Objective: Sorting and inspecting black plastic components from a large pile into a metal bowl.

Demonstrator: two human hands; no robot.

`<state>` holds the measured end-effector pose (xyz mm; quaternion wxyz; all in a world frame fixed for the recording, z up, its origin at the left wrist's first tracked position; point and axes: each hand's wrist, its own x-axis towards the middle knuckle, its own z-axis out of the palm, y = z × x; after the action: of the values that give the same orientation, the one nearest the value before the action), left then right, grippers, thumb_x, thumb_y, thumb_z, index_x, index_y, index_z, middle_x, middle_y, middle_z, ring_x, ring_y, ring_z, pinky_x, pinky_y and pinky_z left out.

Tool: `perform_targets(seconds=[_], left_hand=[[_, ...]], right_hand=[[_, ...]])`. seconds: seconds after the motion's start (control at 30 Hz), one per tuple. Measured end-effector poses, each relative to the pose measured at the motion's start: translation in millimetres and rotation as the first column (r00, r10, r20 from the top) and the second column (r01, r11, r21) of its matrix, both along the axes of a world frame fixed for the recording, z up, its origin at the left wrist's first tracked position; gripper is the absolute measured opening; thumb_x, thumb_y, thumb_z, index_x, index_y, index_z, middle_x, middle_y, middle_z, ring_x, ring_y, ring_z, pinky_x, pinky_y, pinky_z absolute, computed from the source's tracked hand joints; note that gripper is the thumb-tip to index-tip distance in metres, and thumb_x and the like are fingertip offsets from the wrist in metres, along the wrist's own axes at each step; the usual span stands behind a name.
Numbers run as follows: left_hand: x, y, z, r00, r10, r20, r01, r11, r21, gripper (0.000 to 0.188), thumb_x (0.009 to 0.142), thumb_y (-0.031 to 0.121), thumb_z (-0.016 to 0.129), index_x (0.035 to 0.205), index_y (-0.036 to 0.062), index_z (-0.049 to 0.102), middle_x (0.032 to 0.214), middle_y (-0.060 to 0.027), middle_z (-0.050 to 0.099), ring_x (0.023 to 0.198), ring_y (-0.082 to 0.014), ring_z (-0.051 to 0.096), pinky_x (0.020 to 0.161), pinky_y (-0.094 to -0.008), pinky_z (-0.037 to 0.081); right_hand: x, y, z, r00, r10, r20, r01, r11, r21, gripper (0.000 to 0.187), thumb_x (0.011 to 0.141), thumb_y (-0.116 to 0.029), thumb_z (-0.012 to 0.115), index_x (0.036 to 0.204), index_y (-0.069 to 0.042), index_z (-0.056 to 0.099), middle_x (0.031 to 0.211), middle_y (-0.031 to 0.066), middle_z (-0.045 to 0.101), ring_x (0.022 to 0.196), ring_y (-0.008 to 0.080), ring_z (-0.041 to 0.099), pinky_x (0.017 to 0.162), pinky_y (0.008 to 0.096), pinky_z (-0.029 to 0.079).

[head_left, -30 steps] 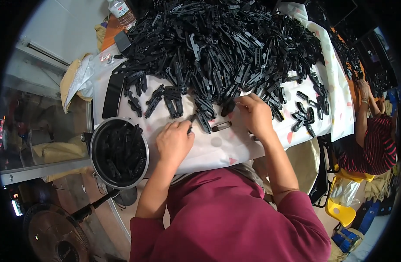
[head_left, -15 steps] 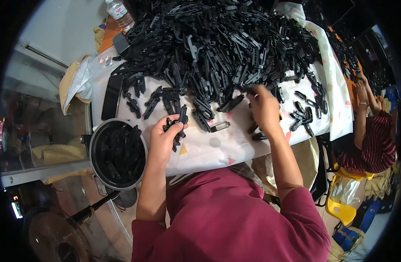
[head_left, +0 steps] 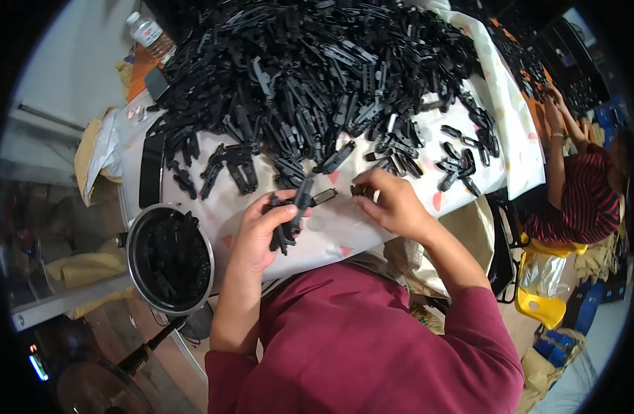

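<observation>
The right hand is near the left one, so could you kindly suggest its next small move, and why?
I would perhaps bring the right hand slightly left, toward the black parts in the left hand, since it seems to pinch a small dark piece on the side facing them, and the hands are close but apart.

Black pieces (head_left: 272,79): hard plastic in appearance, mostly matt, with a dull grey sheen along some edges. Table cover (head_left: 324,239): thin, smooth, plastic-looking sheet, faintly glossy, creased at the hanging side. Pan (head_left: 131,265): metal, rim smooth and shiny. Phone (head_left: 151,170): smooth, glossy dark face. Bottle (head_left: 150,36): clear, shiny plastic. Shirt (head_left: 372,338): maroon cloth, matt, softly wrinkled. Stool (head_left: 541,312): yellow plastic, smooth, lightly glossy. Bag lining (head_left: 109,148): silvery, crinkled, foil-like.
</observation>
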<state>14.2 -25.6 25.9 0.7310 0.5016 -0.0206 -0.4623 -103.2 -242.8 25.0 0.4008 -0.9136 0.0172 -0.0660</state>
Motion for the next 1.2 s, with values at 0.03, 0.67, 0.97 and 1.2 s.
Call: perform_targets(seconds=[0.03, 0.67, 0.97, 1.2], left_hand=[[0, -2, -1, 1.0, -0.006, -0.021, 0.006, 1.0, -0.019, 0.037, 0.079, 0.01, 0.062, 0.111, -0.005, 0.053, 0.088, -0.0145, 0.064, 0.068, -0.0137, 0.059, 0.062, -0.0246, 0.048], [-13, 0, 24, 0.377, -0.29, 0.88, -0.013, 0.948, 0.318, 0.041, 0.062, 0.016, 0.081, 0.096, 0.0027, 0.061, 0.084, -0.0088, 0.065, 0.075, -0.0175, 0.063, 0.065, -0.0274, 0.049], [-27, 50, 33, 0.316, -0.312, 0.896, 0.034, 0.948, 0.318, 0.035, 0.068, 0.015, 0.075, 0.097, 0.0027, 0.061, 0.082, -0.0126, 0.064, 0.074, -0.0291, 0.062, 0.066, -0.0357, 0.049], [-19, 129, 51, 0.752, 0.343, 0.563, -0.531, 0.821, 0.209, 0.034, 0.069, -0.005, 0.068, 0.102, -0.0011, 0.061, 0.091, -0.0095, 0.066, 0.081, -0.0142, 0.06, 0.076, -0.0264, 0.05]], right_hand=[[1, 12, 10, 0.993, -0.082, -0.089, 0.117, 0.827, 0.55, 0.03, 0.081, -0.002, 0.062, 0.11, -0.004, 0.054, 0.095, 0.0085, 0.058, 0.076, 0.0167, 0.061, 0.058, 0.0268, 0.05], [3, 60, 13, 0.949, -0.162, 0.269, 0.025, 0.893, 0.449, 0.033, 0.075, -0.001, 0.07, 0.104, 0.0, 0.056, 0.104, 0.0102, 0.052, 0.097, 0.0166, 0.054, 0.074, 0.0269, 0.052], [-4, 68, 16, 0.983, 0.183, 0.03, -0.178, 0.888, 0.424, 0.061, 0.075, -0.014, 0.073, 0.127, -0.001, 0.043, 0.105, 0.0121, 0.059, 0.099, 0.0228, 0.059, 0.081, 0.0312, 0.049], [-16, 42, -1, 0.983, -0.069, -0.172, 0.158, 0.798, 0.582, 0.055, 0.083, -0.011, 0.063, 0.132, -0.003, 0.039, 0.118, 0.01, 0.053, 0.108, 0.019, 0.051, 0.082, 0.0297, 0.047]])
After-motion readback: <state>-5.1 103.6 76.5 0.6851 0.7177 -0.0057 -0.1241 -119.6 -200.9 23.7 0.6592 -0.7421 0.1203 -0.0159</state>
